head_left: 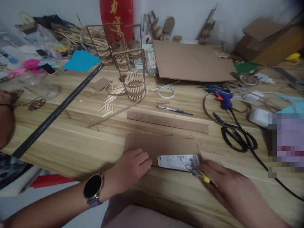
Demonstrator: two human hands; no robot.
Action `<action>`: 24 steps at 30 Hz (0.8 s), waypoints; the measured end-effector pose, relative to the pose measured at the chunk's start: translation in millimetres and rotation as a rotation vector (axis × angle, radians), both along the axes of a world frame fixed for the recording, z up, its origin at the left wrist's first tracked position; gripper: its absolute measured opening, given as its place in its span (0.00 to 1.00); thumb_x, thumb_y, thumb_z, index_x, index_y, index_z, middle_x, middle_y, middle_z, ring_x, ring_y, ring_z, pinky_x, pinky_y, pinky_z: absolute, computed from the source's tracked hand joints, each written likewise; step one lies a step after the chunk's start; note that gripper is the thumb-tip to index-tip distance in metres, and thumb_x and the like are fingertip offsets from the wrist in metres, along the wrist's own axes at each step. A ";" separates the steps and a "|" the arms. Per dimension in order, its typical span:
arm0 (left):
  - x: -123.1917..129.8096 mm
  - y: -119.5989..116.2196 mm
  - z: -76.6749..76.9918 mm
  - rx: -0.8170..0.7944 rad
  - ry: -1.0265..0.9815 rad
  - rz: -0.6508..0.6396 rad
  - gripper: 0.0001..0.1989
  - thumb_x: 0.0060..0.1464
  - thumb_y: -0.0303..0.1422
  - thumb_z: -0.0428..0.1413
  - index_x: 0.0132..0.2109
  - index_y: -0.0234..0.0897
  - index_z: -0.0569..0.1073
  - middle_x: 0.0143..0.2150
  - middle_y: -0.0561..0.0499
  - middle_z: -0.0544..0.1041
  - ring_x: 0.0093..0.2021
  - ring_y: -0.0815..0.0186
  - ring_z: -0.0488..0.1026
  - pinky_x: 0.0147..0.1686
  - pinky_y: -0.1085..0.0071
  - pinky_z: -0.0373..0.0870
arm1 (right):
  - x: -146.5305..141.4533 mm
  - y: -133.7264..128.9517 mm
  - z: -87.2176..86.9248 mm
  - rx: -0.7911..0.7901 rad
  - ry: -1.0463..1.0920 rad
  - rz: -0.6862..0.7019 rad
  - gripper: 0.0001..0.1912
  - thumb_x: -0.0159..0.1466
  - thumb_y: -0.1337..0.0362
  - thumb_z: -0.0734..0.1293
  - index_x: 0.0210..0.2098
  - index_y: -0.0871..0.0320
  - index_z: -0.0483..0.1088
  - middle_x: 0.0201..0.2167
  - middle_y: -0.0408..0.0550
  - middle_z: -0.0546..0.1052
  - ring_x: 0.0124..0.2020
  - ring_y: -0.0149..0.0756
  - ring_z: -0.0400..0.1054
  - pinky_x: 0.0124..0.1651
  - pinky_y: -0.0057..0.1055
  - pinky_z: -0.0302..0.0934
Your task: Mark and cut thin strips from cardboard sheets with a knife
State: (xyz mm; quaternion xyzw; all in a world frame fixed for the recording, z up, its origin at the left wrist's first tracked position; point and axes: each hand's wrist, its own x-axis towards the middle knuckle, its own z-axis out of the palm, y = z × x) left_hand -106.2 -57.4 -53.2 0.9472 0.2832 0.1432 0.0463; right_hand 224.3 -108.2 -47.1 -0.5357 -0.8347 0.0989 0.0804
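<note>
A brown cardboard piece with a white printed label lies flat near the table's front edge. My left hand, wearing a watch, presses on its left part with the fingers curled together. My right hand is closed around a yellow utility knife, its tip at the label's lower right corner by the cardboard's near edge. Just beyond lies a narrow cardboard strip. A pen rests behind the strip.
A small stick basket with a tall handle stands beyond the strip, near loose sticks. Scissors and a blue glue gun with its cable lie right. A large cardboard sheet is behind. Another person's arm shows left.
</note>
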 end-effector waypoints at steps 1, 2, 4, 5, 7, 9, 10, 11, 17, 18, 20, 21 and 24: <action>-0.6 1.5 -3.0 -0.015 -0.024 -0.006 0.13 0.72 0.26 0.48 0.39 0.34 0.74 0.35 0.50 0.75 0.34 0.63 0.68 0.34 0.67 0.65 | 0.6 2.5 -1.2 -0.046 0.001 0.002 0.12 0.68 0.64 0.59 0.38 0.49 0.75 0.36 0.46 0.82 0.31 0.41 0.79 0.28 0.33 0.69; -1.0 3.2 -5.4 -0.023 -0.050 -0.008 0.14 0.73 0.27 0.48 0.39 0.34 0.74 0.35 0.50 0.75 0.34 0.63 0.68 0.35 0.67 0.65 | 1.4 6.5 -1.3 -0.102 0.009 -0.008 0.12 0.68 0.63 0.59 0.38 0.50 0.75 0.37 0.47 0.82 0.32 0.42 0.79 0.29 0.34 0.69; -1.4 6.8 -8.2 -0.032 -0.103 0.003 0.16 0.74 0.30 0.47 0.38 0.35 0.75 0.34 0.50 0.75 0.35 0.63 0.67 0.36 0.67 0.64 | 2.8 18.5 1.8 -0.248 0.046 -0.054 0.11 0.68 0.61 0.60 0.38 0.50 0.74 0.39 0.48 0.82 0.35 0.44 0.80 0.32 0.35 0.69; -1.3 8.6 -8.5 -0.035 -0.126 0.015 0.16 0.74 0.32 0.48 0.37 0.35 0.75 0.34 0.50 0.75 0.35 0.63 0.67 0.37 0.66 0.63 | 3.0 26.3 5.0 -0.334 0.071 -0.067 0.09 0.67 0.60 0.62 0.38 0.51 0.74 0.40 0.48 0.82 0.38 0.45 0.80 0.35 0.36 0.70; -0.5 12.0 -7.0 -0.071 -0.153 0.046 0.16 0.74 0.34 0.50 0.36 0.36 0.75 0.33 0.51 0.75 0.38 0.61 0.66 0.41 0.64 0.63 | 2.1 43.8 14.1 -0.512 0.117 -0.060 0.07 0.64 0.58 0.66 0.34 0.52 0.73 0.38 0.47 0.82 0.40 0.45 0.79 0.41 0.37 0.69; 0.9 15.7 -3.9 -0.161 -0.154 0.072 0.14 0.71 0.37 0.54 0.35 0.37 0.74 0.33 0.52 0.75 0.41 0.60 0.66 0.45 0.62 0.63 | -0.9 60.4 24.4 -0.626 0.143 -0.059 0.08 0.59 0.57 0.70 0.34 0.53 0.73 0.37 0.47 0.81 0.40 0.45 0.78 0.43 0.36 0.68; 1.7 17.8 -2.3 -0.224 -0.143 0.087 0.13 0.70 0.37 0.56 0.35 0.38 0.74 0.33 0.52 0.75 0.43 0.59 0.67 0.47 0.61 0.63 | -3.0 67.2 28.9 -0.681 0.136 -0.084 0.10 0.57 0.57 0.71 0.37 0.53 0.73 0.36 0.47 0.81 0.38 0.44 0.77 0.40 0.35 0.68; 2.5 20.0 -0.8 -0.286 -0.132 0.107 0.12 0.69 0.37 0.58 0.36 0.38 0.74 0.33 0.52 0.75 0.43 0.59 0.67 0.47 0.61 0.63 | -5.2 72.5 32.5 -0.737 0.121 -0.121 0.14 0.57 0.56 0.71 0.40 0.54 0.73 0.35 0.47 0.80 0.34 0.43 0.76 0.36 0.34 0.67; 8.5 29.5 6.6 -0.400 -0.042 0.278 0.12 0.61 0.38 0.65 0.45 0.36 0.75 0.44 0.47 0.74 0.47 0.56 0.67 0.51 0.56 0.65 | -8.5 77.2 34.4 -0.719 -0.067 -0.262 0.16 0.54 0.56 0.73 0.41 0.54 0.73 0.37 0.49 0.81 0.31 0.41 0.74 0.32 0.32 0.60; 10.3 29.0 9.3 -0.390 -0.008 0.275 0.11 0.61 0.37 0.65 0.45 0.37 0.75 0.45 0.46 0.73 0.48 0.55 0.67 0.52 0.55 0.66 | -6.3 75.8 33.6 -0.702 -0.065 -0.274 0.16 0.54 0.56 0.74 0.40 0.54 0.73 0.35 0.48 0.81 0.30 0.41 0.74 0.32 0.32 0.59; 15.1 25.3 16.8 -0.365 0.075 0.251 0.04 0.64 0.32 0.61 0.44 0.37 0.75 0.46 0.46 0.72 0.49 0.55 0.67 0.50 0.57 0.67 | -1.4 72.6 34.1 -0.743 0.025 -0.311 0.20 0.54 0.53 0.74 0.43 0.53 0.72 0.31 0.46 0.79 0.26 0.38 0.71 0.28 0.31 0.58; 18.3 22.4 21.0 -0.359 0.123 0.226 0.02 0.65 0.28 0.58 0.44 0.37 0.75 0.46 0.46 0.72 0.47 0.56 0.67 0.48 0.59 0.67 | 0.2 70.9 35.8 -0.774 0.112 -0.332 0.23 0.54 0.51 0.74 0.46 0.53 0.72 0.31 0.44 0.78 0.24 0.36 0.69 0.26 0.31 0.58; 28.7 12.7 31.9 -0.427 0.244 0.121 0.13 0.61 0.17 0.50 0.45 0.37 0.74 0.48 0.47 0.71 0.38 0.64 0.69 0.38 0.67 0.67 | -4.2 65.5 44.7 -0.849 0.408 -0.352 0.26 0.54 0.46 0.74 0.45 0.53 0.70 0.28 0.40 0.73 0.22 0.31 0.66 0.23 0.28 0.57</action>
